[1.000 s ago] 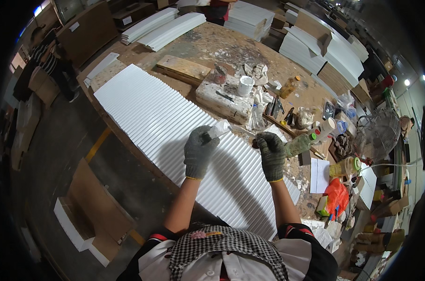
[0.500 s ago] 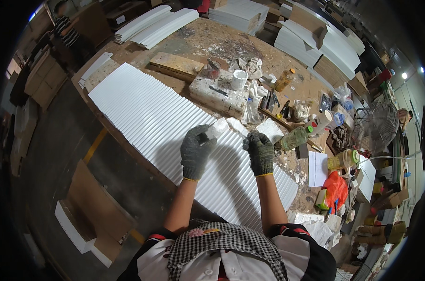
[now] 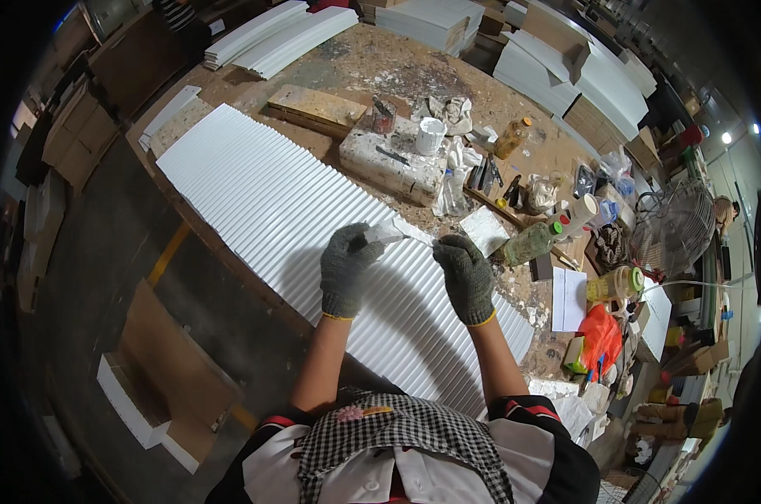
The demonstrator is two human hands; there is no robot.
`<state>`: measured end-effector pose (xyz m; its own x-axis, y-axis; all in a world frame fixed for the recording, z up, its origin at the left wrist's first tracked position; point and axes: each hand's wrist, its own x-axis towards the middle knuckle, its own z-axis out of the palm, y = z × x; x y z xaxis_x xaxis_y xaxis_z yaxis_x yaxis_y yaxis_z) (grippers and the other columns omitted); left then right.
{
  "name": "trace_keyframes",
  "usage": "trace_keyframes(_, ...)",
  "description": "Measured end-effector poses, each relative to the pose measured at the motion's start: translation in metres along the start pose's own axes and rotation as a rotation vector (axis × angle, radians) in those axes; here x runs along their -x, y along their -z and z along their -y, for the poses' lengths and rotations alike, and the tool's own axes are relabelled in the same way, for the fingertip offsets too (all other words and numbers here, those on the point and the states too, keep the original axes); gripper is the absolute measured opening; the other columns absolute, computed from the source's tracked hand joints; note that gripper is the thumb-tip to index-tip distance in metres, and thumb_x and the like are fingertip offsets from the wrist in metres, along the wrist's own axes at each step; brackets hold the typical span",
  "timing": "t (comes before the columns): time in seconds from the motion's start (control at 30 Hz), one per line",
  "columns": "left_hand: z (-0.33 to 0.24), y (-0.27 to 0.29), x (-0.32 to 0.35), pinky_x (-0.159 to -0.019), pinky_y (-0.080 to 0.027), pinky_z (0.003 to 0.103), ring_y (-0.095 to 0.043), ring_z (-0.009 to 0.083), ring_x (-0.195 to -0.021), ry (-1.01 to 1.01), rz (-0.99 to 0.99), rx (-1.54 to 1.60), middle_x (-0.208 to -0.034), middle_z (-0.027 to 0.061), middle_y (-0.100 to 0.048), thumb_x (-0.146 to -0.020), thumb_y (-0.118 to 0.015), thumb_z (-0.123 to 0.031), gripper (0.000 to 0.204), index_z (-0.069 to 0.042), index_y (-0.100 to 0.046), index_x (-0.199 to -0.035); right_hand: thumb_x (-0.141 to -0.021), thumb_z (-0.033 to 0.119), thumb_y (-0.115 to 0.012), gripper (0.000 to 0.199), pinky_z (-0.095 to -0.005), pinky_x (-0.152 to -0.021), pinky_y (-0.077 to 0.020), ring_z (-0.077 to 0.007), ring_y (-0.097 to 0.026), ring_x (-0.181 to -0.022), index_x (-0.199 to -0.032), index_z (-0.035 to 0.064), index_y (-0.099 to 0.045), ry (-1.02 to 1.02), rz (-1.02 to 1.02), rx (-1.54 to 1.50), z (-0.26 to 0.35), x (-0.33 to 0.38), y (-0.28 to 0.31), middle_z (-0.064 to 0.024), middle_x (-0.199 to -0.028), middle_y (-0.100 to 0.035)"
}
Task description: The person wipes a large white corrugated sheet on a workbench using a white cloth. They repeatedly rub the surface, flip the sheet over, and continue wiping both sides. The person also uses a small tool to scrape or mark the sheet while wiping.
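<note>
My left hand, in a dark grey knit glove, pinches a small angular white piece; whether it is paper, foam or plaster I cannot tell. My right hand, gloved alike, has its fingers closed near the right end of that piece. What they grip, if anything, is too small to make out. Both hands hover over a long row of white ridged strips lying side by side across the workbench. A whitish scrap shows between the hands, at the row's far edge.
Beyond the row stand a paint-spattered block, a white cup and crumpled rags. To the right are a green-capped bottle, a red plastic bag and a fan. Cardboard lies on the floor at left.
The white piece in my left hand has tilted and now looks flatter and thinner. My right hand has turned, its fingers moving slightly left. A person at the far left has shifted right.
</note>
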<state>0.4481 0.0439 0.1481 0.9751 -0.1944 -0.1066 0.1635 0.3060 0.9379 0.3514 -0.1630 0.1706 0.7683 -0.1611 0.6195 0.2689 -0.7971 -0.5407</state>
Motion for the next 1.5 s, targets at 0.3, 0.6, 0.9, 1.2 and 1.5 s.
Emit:
trace_keyframes(0.3,0.008,0.002,-0.002,-0.090,-0.056,0.031,-0.065,0.0140,-0.097,-0.114,0.075,-0.075,-0.115,0.0059,-0.070,-0.082,-0.083,0.002,0.047,-0.002,-0.066,-0.125,-0.104,0.008,-0.068,0.013,-0.0360,-0.073,-0.0627,-0.0214,-0.074,-0.075,-0.107,-0.0038,-0.066,-0.755,-0.158,-0.950,-0.007,0.012,-0.002,-0.0133,-0.088,-0.074)
trace_keyframes(0.6,0.004,0.011,0.004,-0.093,-0.056,0.032,-0.066,0.0147,-0.103,-0.229,0.060,-0.194,-0.120,0.0078,-0.070,-0.083,-0.082,0.002,0.046,-0.002,-0.065,-0.126,-0.102,0.017,-0.073,0.021,-0.0353,-0.069,-0.0613,-0.0220,-0.071,-0.076,-0.109,-0.0019,-0.068,-1.087,-0.087,-1.135,-0.021,0.010,-0.029,-0.0119,-0.090,-0.072)
trace_keyframes(0.9,-0.002,0.012,0.005,-0.096,-0.056,0.034,-0.067,0.0174,-0.107,-0.158,0.002,-0.205,-0.121,0.0091,-0.070,-0.085,-0.082,-0.001,0.046,-0.002,-0.064,-0.128,-0.095,0.008,-0.066,0.016,-0.0415,-0.078,-0.0563,-0.0316,-0.073,-0.084,-0.110,0.0051,-0.074,-0.057,-0.153,0.227,-0.150,-0.154,-0.016,-0.0145,-0.090,-0.074)
trace_keyframes(1.2,0.003,0.009,0.005,-0.091,-0.055,0.033,-0.063,0.0151,-0.097,-0.229,0.034,-0.329,-0.121,0.0076,-0.070,-0.085,-0.085,-0.006,0.046,-0.003,-0.064,-0.125,-0.085,0.030,-0.072,0.022,-0.0503,-0.080,-0.0587,-0.0407,-0.075,-0.090,-0.085,0.0098,-0.079,-0.048,0.443,0.709,-0.232,-0.273,-0.092,-0.0218,-0.092,-0.076)
trace_keyframes(1.5,0.018,0.016,-0.006,-0.084,-0.053,0.028,-0.057,0.0096,-0.088,-0.177,0.020,-0.141,-0.108,0.0010,-0.068,-0.085,-0.086,-0.005,0.045,-0.004,-0.065,-0.125,-0.095,0.028,-0.072,0.025,-0.0447,-0.080,-0.0587,-0.0336,-0.076,-0.086,-0.100,0.0055,-0.080,-0.159,0.242,0.483,-0.264,-0.256,-0.067,-0.0172,-0.096,-0.079)
